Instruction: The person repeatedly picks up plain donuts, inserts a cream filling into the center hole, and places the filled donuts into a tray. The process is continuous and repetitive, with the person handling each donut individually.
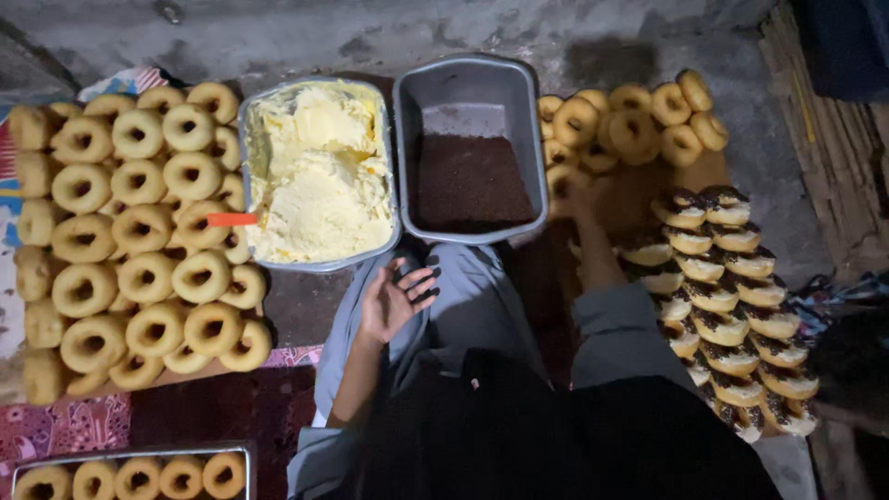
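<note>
Left hand (394,301) open; right hand (572,199) touching doughnut (561,181)

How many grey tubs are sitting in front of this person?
2. One tub, on the left, is full of pale yellow cream; the other tub, right beside it, holds dark chocolate sprinkles. A metal tray of doughnuts sits bottom left.

Cream tub (319,176) left of sprinkle tub (469,148)
</note>
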